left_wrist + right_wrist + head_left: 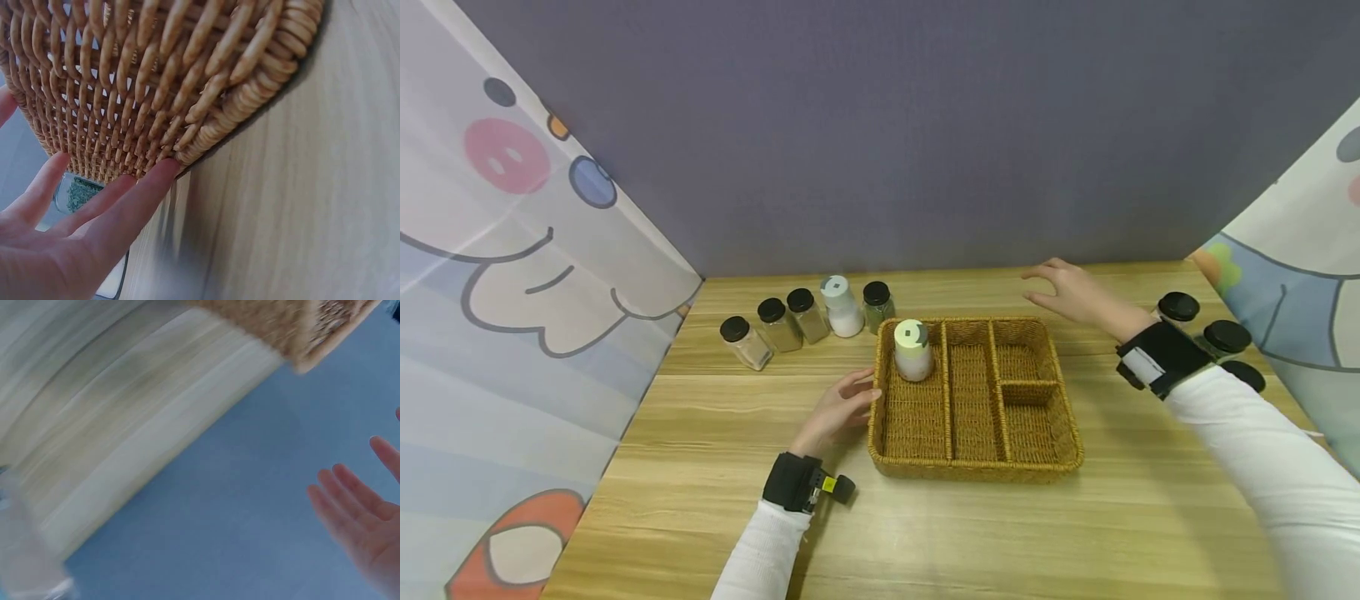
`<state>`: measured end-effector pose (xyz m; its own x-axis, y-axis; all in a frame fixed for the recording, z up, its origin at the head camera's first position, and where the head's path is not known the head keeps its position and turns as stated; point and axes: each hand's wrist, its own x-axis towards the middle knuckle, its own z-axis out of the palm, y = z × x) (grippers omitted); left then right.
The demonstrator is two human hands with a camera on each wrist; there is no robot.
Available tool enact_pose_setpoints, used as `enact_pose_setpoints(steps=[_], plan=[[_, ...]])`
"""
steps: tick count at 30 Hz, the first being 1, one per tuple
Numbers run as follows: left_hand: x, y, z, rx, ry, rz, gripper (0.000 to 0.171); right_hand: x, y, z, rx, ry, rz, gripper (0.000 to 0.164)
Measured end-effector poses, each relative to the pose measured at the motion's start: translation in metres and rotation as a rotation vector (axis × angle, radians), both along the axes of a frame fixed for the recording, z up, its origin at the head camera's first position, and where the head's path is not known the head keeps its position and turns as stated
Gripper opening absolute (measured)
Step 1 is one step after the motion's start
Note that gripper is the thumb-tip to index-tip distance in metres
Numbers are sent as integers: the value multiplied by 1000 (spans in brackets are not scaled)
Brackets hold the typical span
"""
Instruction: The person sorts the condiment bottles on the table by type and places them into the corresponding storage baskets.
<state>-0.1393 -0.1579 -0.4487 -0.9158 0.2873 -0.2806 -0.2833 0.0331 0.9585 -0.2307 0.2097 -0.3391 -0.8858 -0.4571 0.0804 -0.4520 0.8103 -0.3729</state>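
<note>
A woven basket with several compartments sits mid-table. In its left compartment stands a white-capped shaker bottle. My left hand rests its fingertips against the basket's left wall; in the left wrist view its fingers reach straight out to the weave, low near the tabletop. My right hand is in the air beyond the basket's back right corner, holding nothing. The right wrist view shows that palm with its fingers extended and spread, apart from the basket.
Left of the basket's back corner stand black-lidded spice jars and another white-capped bottle. More black-lidded jars stand at the right edge, partly behind the right wrist. A grey wall panel borders the table's back.
</note>
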Motion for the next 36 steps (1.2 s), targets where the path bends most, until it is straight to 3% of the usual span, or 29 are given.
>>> enact_pose_setpoints(steps=[8, 13, 20, 24, 36], plan=[[-2, -2, 0, -2, -4, -29, 56, -5, 40, -6, 71, -68, -78, 43], [-1, -2, -1, -1, -11, -19, 56, -5, 62, -8, 94, -126, -121, 54], [0, -1, -1, -2, -2, 1, 56, -8, 93, -17, 125, -4, -126, 44], [0, -1, -1, -3, -9, -9, 56, -6, 104, -16, 163, -47, -126, 40], [7, 5, 23, -5, -7, -23, 55, -4, 121, -11, 301, -193, -229, 50]])
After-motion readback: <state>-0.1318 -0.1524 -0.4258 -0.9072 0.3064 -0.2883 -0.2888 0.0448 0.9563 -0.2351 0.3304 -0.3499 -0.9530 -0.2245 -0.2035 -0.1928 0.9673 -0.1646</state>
